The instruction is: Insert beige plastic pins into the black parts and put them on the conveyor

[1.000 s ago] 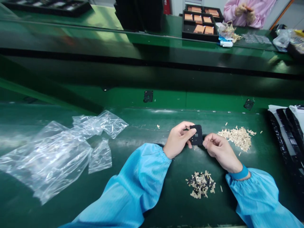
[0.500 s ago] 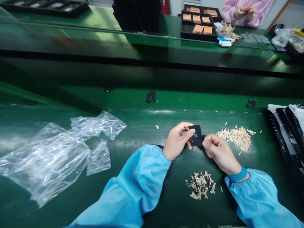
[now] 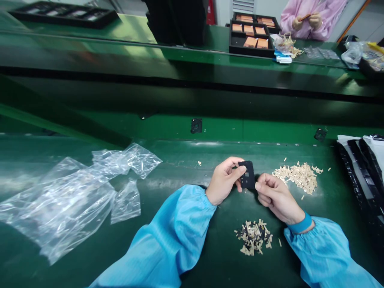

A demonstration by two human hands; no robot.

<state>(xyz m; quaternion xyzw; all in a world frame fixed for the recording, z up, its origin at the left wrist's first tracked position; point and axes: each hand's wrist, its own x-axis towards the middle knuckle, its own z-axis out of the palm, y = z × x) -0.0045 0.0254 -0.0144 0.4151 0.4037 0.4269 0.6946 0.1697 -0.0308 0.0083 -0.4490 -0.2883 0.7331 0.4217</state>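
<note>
Pinched between the thumb and fingers of my left hand (image 3: 225, 176) is a flat black plastic plate (image 3: 247, 180) with small cut-outs, held tilted above the green table. My right hand (image 3: 274, 196) is closed with thumb and forefinger together at the plate's right edge; whether something tiny is in that pinch is hidden. Below my hands lies a pile of mixed black and beige small pieces (image 3: 254, 237). Beyond my right hand is a larger heap of beige small pieces (image 3: 298, 177).
Crumpled clear plastic bags (image 3: 78, 196) cover the left side. Black-and-white packages (image 3: 360, 172) stand at the right. A black plate (image 3: 196, 125) lies toward the back. On the raised shelf are black trays (image 3: 252, 51) with orange parts, near a co-worker in a pink sleeve (image 3: 328, 20).
The view has shifted slightly. My left hand still holds the black plate, now tilted a little differently. My right hand's pinch stays at its edge, slightly lower.
</note>
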